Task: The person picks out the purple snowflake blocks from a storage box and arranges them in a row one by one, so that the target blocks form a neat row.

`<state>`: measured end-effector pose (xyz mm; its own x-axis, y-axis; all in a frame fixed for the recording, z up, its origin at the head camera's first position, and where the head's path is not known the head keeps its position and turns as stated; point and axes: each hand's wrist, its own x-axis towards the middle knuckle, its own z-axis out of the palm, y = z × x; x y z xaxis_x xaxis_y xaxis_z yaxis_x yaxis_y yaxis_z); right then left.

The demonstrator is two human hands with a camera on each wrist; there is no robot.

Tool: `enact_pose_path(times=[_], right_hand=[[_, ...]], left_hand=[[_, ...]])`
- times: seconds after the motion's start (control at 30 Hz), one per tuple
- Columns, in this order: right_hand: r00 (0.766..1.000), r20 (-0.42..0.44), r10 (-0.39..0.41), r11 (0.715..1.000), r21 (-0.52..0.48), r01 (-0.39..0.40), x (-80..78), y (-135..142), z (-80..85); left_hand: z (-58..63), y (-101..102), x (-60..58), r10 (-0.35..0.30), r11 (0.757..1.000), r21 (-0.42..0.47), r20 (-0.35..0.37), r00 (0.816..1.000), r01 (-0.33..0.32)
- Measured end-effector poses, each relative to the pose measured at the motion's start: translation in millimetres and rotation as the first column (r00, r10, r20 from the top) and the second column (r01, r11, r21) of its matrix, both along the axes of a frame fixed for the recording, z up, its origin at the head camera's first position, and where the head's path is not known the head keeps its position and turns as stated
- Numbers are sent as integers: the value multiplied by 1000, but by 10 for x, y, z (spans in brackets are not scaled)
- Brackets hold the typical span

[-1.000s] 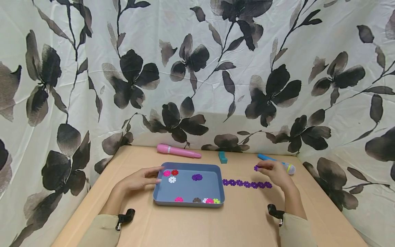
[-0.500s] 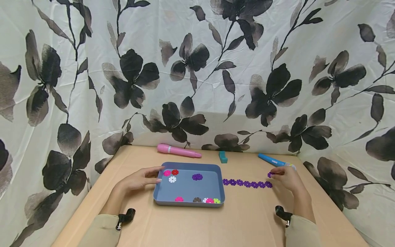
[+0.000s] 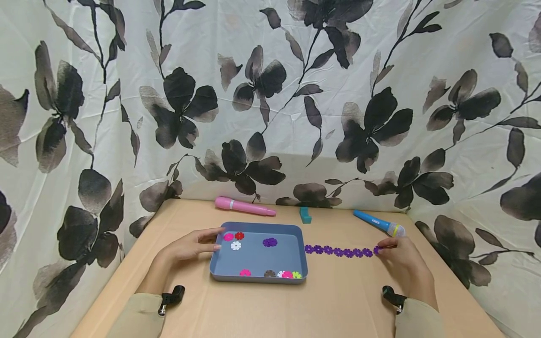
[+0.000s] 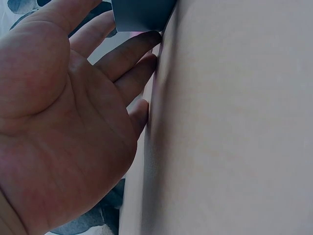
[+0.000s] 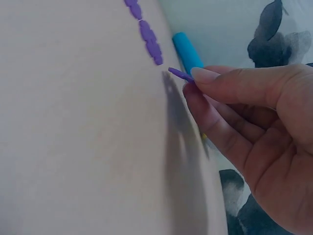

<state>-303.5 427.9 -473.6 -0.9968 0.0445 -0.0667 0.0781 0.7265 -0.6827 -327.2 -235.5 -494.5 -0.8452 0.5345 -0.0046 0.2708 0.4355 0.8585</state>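
Between thumb and index finger, my right hand (image 3: pixel 403 258) pinches a purple flower-shaped disc (image 5: pixel 181 74). In the right wrist view the disc is tilted, slightly above the table, just past the end of a row of purple flower discs (image 3: pixel 338 252). That row runs rightward from the tray's right side. My left hand (image 3: pixel 190 246) rests at the left side of the blue-grey tray (image 3: pixel 253 258), fingers fairly straight and touching its rim. The left wrist view shows the palm and the tray's corner (image 4: pixel 142 14). A small purple disc pile (image 3: pixel 270 242) lies inside the tray.
Also in the tray are pink (image 3: pixel 228 237), red (image 3: pixel 239 236) and white discs (image 3: pixel 235 245), with several others along its near edge. Behind stand a pink marker-like stick (image 3: pixel 245 206), a teal block (image 3: pixel 305 215) and a blue toy microphone (image 3: pixel 378 223). A floral curtain (image 3: pixel 270 117) backs the table.
My right hand has moved right and toward me, bringing the pinched purple disc down to the row's right end. The blue microphone is uncovered again. My left hand and the tray stay put.
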Motion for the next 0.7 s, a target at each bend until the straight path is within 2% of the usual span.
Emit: enact_pose_path(times=[0.17, 0.43, 0.7], right_hand=[[999, 37, -18, 999, -38, 19, -13, 17, -49], [1000, 2, -14, 999, 36, 14, -63, 12, -99], [999, 24, -37, 999, 5, 37, -59, 6, -74]], left_hand=[[6, 3, 5, 3, 1000, 6, 5, 1000, -3], [15, 2, 20, 17, 1000, 21, 27, 999, -18], [14, -1, 6, 14, 1000, 11, 25, 1000, -14]])
